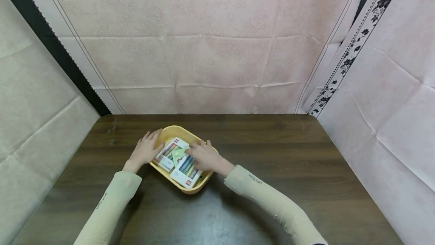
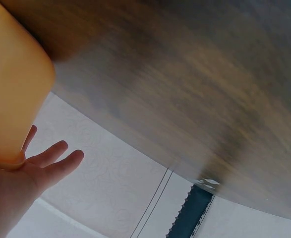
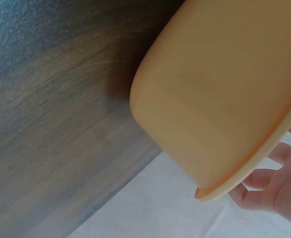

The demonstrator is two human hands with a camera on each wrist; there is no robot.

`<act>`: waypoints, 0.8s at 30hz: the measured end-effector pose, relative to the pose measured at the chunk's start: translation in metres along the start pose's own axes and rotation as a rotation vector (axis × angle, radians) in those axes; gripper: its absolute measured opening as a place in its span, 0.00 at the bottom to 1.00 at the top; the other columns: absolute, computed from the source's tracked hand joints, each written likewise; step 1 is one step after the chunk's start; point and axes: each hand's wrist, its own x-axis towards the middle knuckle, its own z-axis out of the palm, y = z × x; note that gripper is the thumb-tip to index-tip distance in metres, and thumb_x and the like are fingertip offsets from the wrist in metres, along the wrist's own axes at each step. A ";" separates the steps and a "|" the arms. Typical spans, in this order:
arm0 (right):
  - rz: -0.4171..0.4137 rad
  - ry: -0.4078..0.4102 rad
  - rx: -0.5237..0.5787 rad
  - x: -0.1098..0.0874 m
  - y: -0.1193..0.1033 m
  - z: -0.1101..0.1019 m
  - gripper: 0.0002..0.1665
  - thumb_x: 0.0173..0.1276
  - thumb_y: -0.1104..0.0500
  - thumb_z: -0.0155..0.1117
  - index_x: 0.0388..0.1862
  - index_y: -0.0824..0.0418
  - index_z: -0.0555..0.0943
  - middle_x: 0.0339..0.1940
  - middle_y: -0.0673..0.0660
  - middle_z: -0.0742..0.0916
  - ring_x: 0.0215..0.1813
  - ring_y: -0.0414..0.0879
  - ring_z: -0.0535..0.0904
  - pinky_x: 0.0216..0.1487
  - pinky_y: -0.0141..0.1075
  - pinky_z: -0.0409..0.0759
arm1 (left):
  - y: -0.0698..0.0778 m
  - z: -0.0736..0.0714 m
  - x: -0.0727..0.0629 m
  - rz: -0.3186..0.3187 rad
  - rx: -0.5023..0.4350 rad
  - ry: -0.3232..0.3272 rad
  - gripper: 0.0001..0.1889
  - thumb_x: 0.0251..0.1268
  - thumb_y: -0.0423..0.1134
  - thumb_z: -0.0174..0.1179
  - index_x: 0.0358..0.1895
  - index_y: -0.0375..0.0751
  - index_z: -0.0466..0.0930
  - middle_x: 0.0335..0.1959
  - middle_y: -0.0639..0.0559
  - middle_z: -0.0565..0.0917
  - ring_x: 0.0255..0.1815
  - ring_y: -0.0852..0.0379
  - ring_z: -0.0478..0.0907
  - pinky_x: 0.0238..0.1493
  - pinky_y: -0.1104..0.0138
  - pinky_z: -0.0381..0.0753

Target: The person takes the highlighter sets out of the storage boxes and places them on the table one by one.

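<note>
A yellow plastic basket (image 1: 167,177) stands on the table. Inside lie two white boxes with windows showing rows of coloured sticks, a left box (image 1: 167,162) and a right box (image 1: 185,182), and a light green packet (image 1: 176,156) between them. My left hand (image 1: 145,150) is at the basket's left rim, its fingers (image 2: 66,166) spread. Over the basket's right side is my right hand (image 1: 205,157), with loosely bent fingers above the right box and a fingertip near the green packet. Whether that fingertip touches is unclear. The wrist views show mostly the basket's outer wall (image 3: 209,99).
The dark brown wooden table (image 1: 272,154) extends around the basket. Pale patterned cloth (image 1: 210,60) hangs behind the table's far edge and along both sides. Small greenish items (image 1: 200,179) show partly beneath the right box.
</note>
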 end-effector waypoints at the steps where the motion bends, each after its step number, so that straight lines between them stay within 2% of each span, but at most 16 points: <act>1: 0.002 -0.001 -0.001 0.000 0.000 0.000 0.27 0.52 0.57 0.62 0.55 0.48 0.74 0.52 0.53 0.77 0.43 0.53 0.73 0.38 0.43 0.68 | 0.000 0.000 0.000 0.000 0.001 0.000 0.31 0.66 0.50 0.44 0.68 0.38 0.51 0.66 0.36 0.59 0.65 0.29 0.51 0.57 0.35 0.53; 7: 0.026 0.014 0.011 -0.003 0.000 -0.004 0.27 0.52 0.55 0.62 0.54 0.49 0.74 0.48 0.55 0.77 0.45 0.52 0.72 0.40 0.42 0.68 | 0.000 0.000 0.000 -0.007 -0.004 -0.005 0.32 0.66 0.50 0.44 0.68 0.38 0.51 0.66 0.36 0.59 0.66 0.29 0.51 0.58 0.35 0.53; 15: 0.020 0.055 0.016 -0.008 0.000 -0.008 0.25 0.53 0.54 0.62 0.52 0.51 0.75 0.42 0.54 0.80 0.43 0.49 0.71 0.35 0.37 0.62 | 0.000 0.001 0.000 -0.008 -0.003 -0.005 0.32 0.66 0.50 0.44 0.68 0.38 0.50 0.66 0.36 0.59 0.65 0.29 0.51 0.58 0.35 0.53; 24: 0.019 0.082 -0.042 -0.008 0.003 -0.006 0.27 0.53 0.53 0.60 0.55 0.49 0.74 0.44 0.53 0.80 0.37 0.49 0.74 0.39 0.46 0.69 | 0.001 0.002 -0.001 -0.019 -0.014 -0.003 0.32 0.66 0.50 0.44 0.68 0.38 0.51 0.66 0.36 0.59 0.65 0.30 0.52 0.58 0.35 0.53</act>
